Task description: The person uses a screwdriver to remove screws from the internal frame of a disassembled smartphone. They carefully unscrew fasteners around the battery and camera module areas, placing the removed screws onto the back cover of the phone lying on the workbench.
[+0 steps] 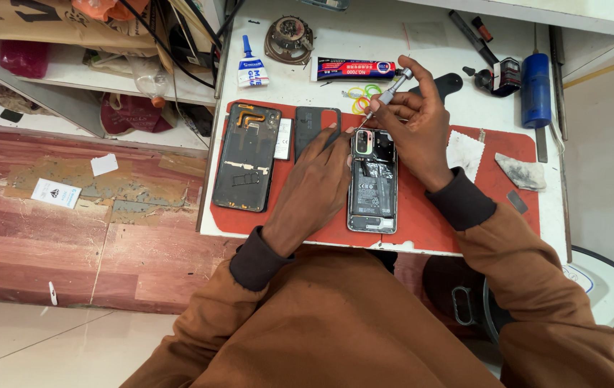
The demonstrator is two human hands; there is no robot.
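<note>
An opened smartphone (372,192) lies back-up on a red work mat (422,223), its battery and camera module exposed. My left hand (315,185) rests flat on the mat against the phone's left edge, fingers steadying its top corner. My right hand (413,122) grips a small silver precision screwdriver (387,95), whose tip points down at the phone's upper left corner near the camera. A dark back cover (246,156) with an orange flex strip lies to the left, and a dark plastic frame piece (312,128) sits between it and my left hand.
Behind the mat on the white table (436,39) are a blue glue tube (354,69), a small white glue bottle (252,66), coloured rubber bands (361,97), a round speaker (289,37), a blue cylinder (535,90) and black tools. A grey rag (521,172) lies at right. Shelves stand left.
</note>
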